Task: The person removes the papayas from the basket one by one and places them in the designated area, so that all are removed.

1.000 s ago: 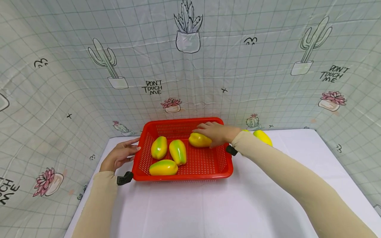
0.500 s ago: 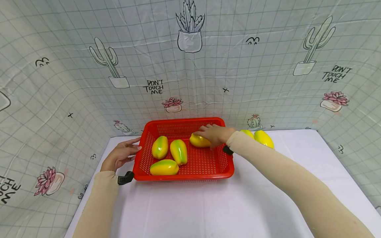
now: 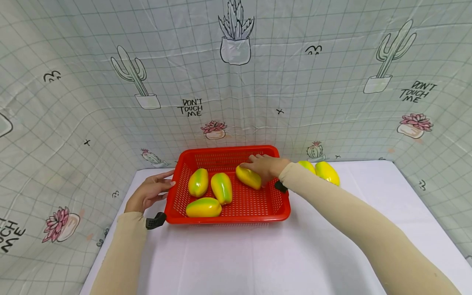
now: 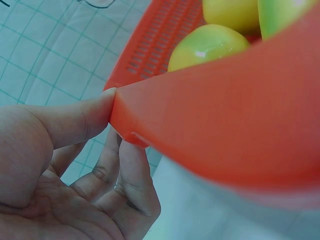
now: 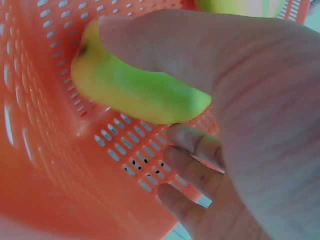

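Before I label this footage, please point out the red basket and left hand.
Red basket (image 3: 226, 220): head view, near rim.
Left hand (image 3: 149, 191): head view, middle of the hand.

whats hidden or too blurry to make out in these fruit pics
Head view: the right end of the fruit at the right hand, hidden by that hand.
Head view: the lower parts of two fruits outside the basket, hidden by the sleeve.
Left wrist view: most of the basket's floor, hidden by its near side.
Right wrist view: a second fruit, cut off by the top edge.
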Demonstrator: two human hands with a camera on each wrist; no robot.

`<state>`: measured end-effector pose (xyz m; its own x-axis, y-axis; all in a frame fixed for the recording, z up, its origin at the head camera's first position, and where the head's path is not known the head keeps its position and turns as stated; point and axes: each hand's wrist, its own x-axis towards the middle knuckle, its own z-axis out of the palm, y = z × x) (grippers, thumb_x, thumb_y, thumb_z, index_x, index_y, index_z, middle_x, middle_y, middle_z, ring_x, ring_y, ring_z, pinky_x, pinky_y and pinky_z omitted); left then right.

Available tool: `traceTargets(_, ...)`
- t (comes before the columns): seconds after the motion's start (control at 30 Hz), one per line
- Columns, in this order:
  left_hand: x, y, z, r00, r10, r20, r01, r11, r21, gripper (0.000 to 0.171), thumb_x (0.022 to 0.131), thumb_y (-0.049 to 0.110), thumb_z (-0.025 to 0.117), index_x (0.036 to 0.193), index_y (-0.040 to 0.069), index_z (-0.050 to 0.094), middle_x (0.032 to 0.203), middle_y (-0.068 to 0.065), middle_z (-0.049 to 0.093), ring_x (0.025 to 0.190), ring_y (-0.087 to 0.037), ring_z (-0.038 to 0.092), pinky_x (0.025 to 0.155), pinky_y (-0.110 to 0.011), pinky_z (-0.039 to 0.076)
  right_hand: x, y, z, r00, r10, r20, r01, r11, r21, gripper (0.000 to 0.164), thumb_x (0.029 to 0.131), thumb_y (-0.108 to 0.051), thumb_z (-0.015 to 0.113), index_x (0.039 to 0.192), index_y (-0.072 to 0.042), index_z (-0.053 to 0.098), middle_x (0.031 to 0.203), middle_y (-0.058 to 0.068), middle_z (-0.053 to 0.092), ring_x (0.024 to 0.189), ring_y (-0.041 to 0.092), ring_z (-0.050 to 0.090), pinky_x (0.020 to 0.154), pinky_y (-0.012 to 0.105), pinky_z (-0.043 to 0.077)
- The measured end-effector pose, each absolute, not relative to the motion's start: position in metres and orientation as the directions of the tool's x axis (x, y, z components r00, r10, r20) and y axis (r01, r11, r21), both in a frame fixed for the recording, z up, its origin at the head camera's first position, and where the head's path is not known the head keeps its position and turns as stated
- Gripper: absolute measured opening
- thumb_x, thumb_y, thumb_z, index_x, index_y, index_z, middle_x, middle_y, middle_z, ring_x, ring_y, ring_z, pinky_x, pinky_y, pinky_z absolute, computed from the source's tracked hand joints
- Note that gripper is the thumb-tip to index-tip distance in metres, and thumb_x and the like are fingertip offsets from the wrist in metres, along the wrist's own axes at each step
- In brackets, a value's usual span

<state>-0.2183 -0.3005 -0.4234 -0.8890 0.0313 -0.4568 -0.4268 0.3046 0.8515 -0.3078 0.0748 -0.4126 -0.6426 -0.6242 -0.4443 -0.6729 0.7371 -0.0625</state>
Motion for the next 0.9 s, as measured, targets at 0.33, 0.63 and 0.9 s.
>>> traceTargets(0.33, -0.2147, -0.2997, -0.4232, -0.880, 0.019, -0.474, -0.446, 0.310, 0.840, 0.065, 0.109, 0.019, 0.060, 0.167, 0.013, 0.032, 0.153, -0.024, 0.052, 0.111, -0.020, 0.061, 0.087, -0.028, 0.053, -0.3048, 0.0735, -0.4136, -0.638, -0.643, -0.424, -0.691, 0.721, -0.052, 0.092, 0.086, -0.021, 0.089, 0.163, -0.015, 0.038, 0.165, 0.015, 0.037, 0.154, 0.040, 0.032, 0.125, 0.058, 0.028)
traceTargets(0.63, -0.2163, -0.2999, -0.4221, -0.886, 0.029, -0.463, -0.432, 0.312, 0.846, 0.065, 0.109, 0.019, 0.060, 0.167, 0.012, 0.032, 0.152, -0.023, 0.054, 0.108, -0.018, 0.063, 0.089, -0.029, 0.053, -0.3070, 0.0730, -0.4134, -0.651, -0.640, -0.408, -0.689, 0.724, -0.035, 0.094, 0.082, -0.027, 0.092, 0.159, -0.011, 0.039, 0.161, 0.017, 0.040, 0.150, 0.041, 0.037, 0.124, 0.057, 0.030)
traceTargets(0.9, -0.2168, -0.2998, -0.4223, -0.883, 0.033, -0.467, -0.439, 0.293, 0.850, 0.065, 0.109, 0.018, 0.061, 0.167, 0.012, 0.032, 0.147, -0.020, 0.058, 0.103, -0.015, 0.063, 0.086, -0.030, 0.053, -0.3059, 0.0702, -0.4168, -0.642, -0.617, -0.454, -0.671, 0.739, -0.056, 0.103, 0.082, -0.029, 0.092, 0.161, -0.007, 0.030, 0.167, 0.018, 0.035, 0.154, 0.041, 0.033, 0.126, 0.056, 0.028)
